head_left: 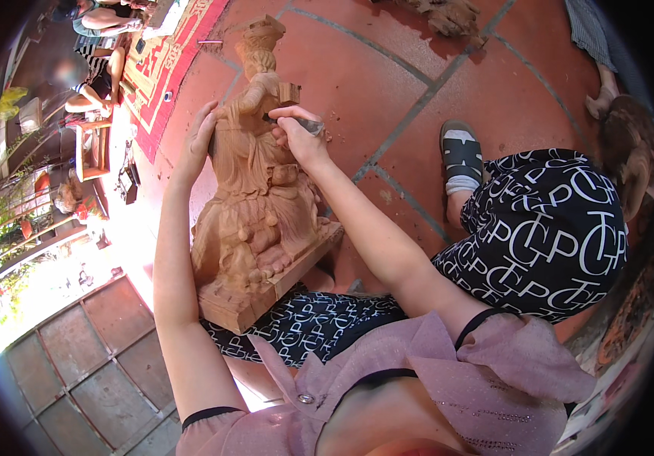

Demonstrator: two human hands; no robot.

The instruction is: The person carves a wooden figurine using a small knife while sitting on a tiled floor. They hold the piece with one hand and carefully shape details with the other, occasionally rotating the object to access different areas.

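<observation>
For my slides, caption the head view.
Left hand on a carved wooden statue, right hand holding a small tool.

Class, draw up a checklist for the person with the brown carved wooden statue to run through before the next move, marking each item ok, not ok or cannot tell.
1. Brown carved wooden statue backed by a hand: ok, left hand lies along its side.
2. Small grey handheld item gripped: ok, in the right hand.
3. Its tip touching wood: cannot tell, fingers hide it.
4. Dark strapped sandal apart from the statue: ok.
5. Red tiled floor free of crumbs: not ok, a few lie right of the statue.
</observation>
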